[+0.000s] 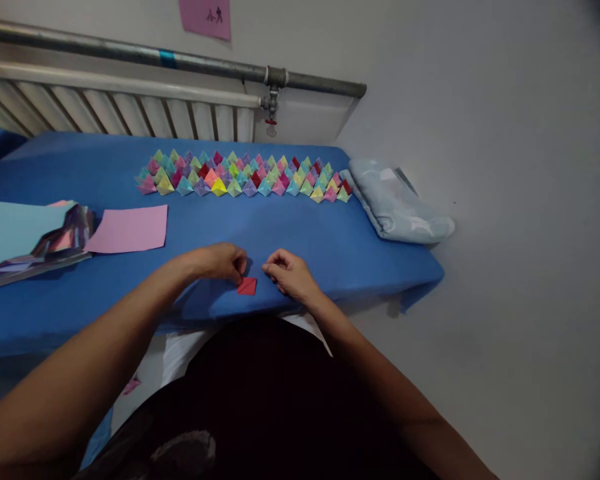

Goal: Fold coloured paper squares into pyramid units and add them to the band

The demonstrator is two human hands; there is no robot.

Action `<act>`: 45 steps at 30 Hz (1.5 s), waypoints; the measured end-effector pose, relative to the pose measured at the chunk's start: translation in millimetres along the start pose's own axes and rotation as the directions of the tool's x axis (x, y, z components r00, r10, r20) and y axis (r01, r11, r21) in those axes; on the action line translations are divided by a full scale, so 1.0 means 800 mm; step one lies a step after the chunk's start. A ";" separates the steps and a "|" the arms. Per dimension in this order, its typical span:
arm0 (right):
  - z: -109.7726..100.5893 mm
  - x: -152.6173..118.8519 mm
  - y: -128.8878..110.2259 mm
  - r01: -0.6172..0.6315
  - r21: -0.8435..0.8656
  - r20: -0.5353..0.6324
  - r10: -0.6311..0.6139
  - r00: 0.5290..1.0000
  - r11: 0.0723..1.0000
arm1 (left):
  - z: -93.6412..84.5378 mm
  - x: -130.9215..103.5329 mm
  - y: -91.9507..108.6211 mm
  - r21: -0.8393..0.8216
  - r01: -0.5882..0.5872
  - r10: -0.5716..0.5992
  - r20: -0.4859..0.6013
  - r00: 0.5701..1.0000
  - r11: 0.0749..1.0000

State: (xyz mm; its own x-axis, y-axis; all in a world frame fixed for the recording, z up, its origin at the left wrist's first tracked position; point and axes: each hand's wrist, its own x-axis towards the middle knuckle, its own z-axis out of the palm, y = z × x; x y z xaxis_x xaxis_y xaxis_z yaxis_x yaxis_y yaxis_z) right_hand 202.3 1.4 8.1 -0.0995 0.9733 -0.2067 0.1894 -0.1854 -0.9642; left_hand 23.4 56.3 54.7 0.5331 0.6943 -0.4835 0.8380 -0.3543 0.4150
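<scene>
A small square of folded red paper (247, 287) lies flat on the blue cloth near the front edge, with a diagonal crease line across it. My left hand (225, 262) has its fingers curled down onto the paper's upper left corner, gripping it there. To the right of the paper, my right hand (289, 272) hovers close over the cloth, apart from the paper. Its thumb and forefinger are pinched together and the other fingers are curled; nothing shows between them.
Rows of colourful folded paper pieces (235, 177) stand toward the back of the blue-covered table (205, 227). At left lie a stack of paper sheets (20, 233) and a pink sheet (130, 229). A folded pale blue cloth (400, 203) rests at right against the wall. Behind is a radiator (130, 110).
</scene>
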 end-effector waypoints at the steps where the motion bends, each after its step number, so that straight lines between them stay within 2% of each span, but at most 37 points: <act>1: 0.001 0.000 0.000 0.007 -0.016 0.001 -0.007 1.000 1.000 | 0.003 -0.001 -0.002 -0.031 -0.009 0.009 -0.009 1.000 0.999; 9: 0.002 0.006 0.011 0.073 -0.075 -0.011 -0.074 0.997 0.994 | 0.012 0.001 -0.003 -0.179 -0.053 0.051 -0.014 0.999 0.982; 13: 0.002 0.008 0.016 0.132 -0.096 -0.003 -0.133 0.991 0.987 | 0.014 0.000 -0.016 -0.285 -0.068 0.067 -0.012 0.998 0.956; 16: 0.001 0.002 0.010 0.144 -0.092 0.054 -0.140 0.989 0.985 | 0.017 -0.005 -0.028 -0.385 -0.079 0.075 -0.026 0.997 0.920; 19: 0.001 -0.006 0.004 0.138 -0.082 0.115 -0.128 0.985 0.987 | 0.023 -0.010 -0.033 -0.497 -0.101 0.080 -0.063 0.995 0.862; 22: 0.005 -0.012 0.006 0.100 -0.018 0.105 -0.097 0.990 0.995 | 0.034 -0.014 -0.028 -0.617 -0.145 0.058 -0.158 0.986 0.773; 26: 0.011 -0.015 0.010 0.117 0.062 0.050 -0.120 0.992 0.991 | 0.052 -0.017 -0.014 -0.763 -0.204 -0.060 -0.302 0.951 0.613; 29: 0.011 -0.017 0.006 0.088 0.059 0.050 -0.091 0.995 0.994 | 0.061 -0.018 -0.008 -0.798 -0.206 -0.125 -0.330 0.936 0.566; 34: 0.008 -0.019 0.000 0.032 0.065 0.060 -0.036 0.998 0.997 | 0.064 -0.021 -0.006 -0.800 -0.220 -0.123 -0.342 0.932 0.558; 38: 0.009 -0.017 0.005 0.078 0.040 0.033 -0.080 0.996 0.996 | 0.057 -0.024 -0.003 -0.833 -0.206 -0.074 -0.282 0.957 0.513; 41: 0.011 -0.018 0.009 0.114 -0.005 0.021 -0.114 0.993 0.993 | 0.050 -0.025 -0.003 -0.774 -0.219 -0.031 -0.294 0.955 0.594; 45: 0.012 -0.019 0.011 0.137 -0.013 0.016 -0.137 0.990 0.990 | 0.045 -0.025 -0.006 -0.656 -0.224 -0.029 -0.352 0.936 0.721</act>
State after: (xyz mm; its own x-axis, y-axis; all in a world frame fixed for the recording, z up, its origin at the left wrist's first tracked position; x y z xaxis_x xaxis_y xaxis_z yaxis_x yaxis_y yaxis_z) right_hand 195.7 -15.9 1.4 -0.1403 0.9872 -0.0755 0.1869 -0.0485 -0.9812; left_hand 13.5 21.5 34.3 0.4332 0.8803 -0.1932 0.4076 -0.0001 0.9131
